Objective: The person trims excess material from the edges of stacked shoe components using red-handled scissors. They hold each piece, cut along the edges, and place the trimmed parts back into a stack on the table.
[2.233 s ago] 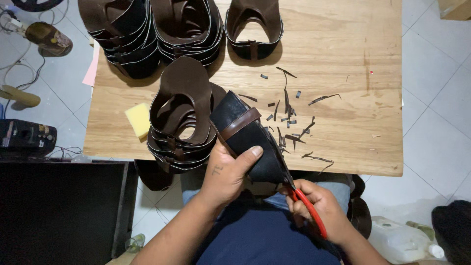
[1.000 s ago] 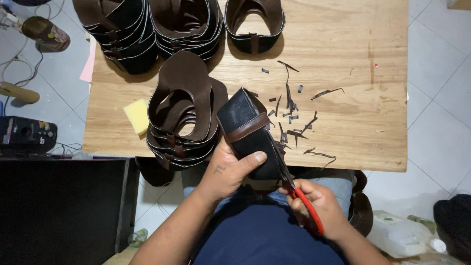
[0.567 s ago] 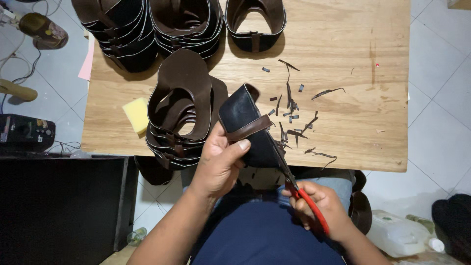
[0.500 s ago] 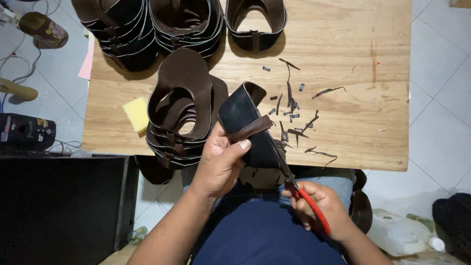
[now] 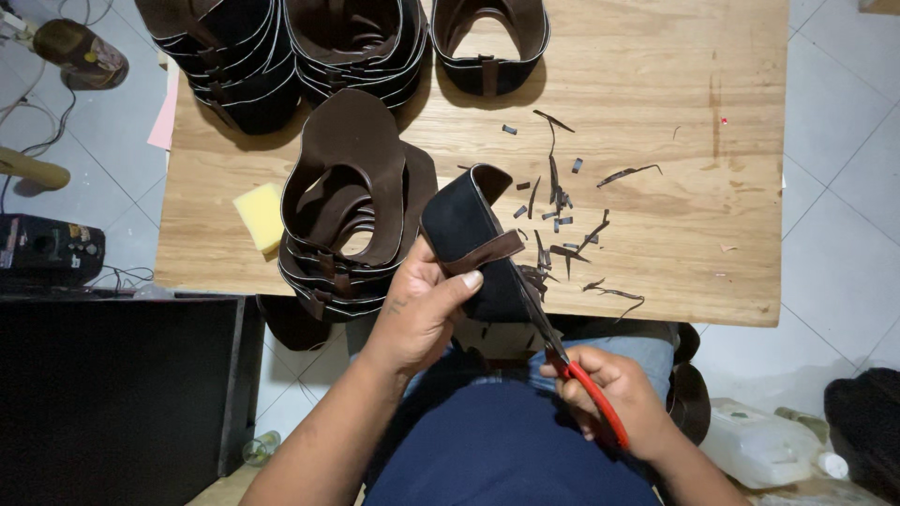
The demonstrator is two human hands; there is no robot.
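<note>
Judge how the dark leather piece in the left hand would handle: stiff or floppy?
The leather piece probably bends easily: it curls over at its top edge. It seems light, since the left hand alone holds it up while the right hand works the scissors.

Dark brown curved leather shoe-upper piece (image 5: pixel 473 245) with a black fuzzy inner face and a lighter brown strap across it, held tilted above the near edge of the counter, inner face up. Red-handled scissors (image 5: pixel 562 361) angled along its right edge, blades dark and thin, seemingly touching the leather edge, though hard to tell; handles low, over the lap.
</note>
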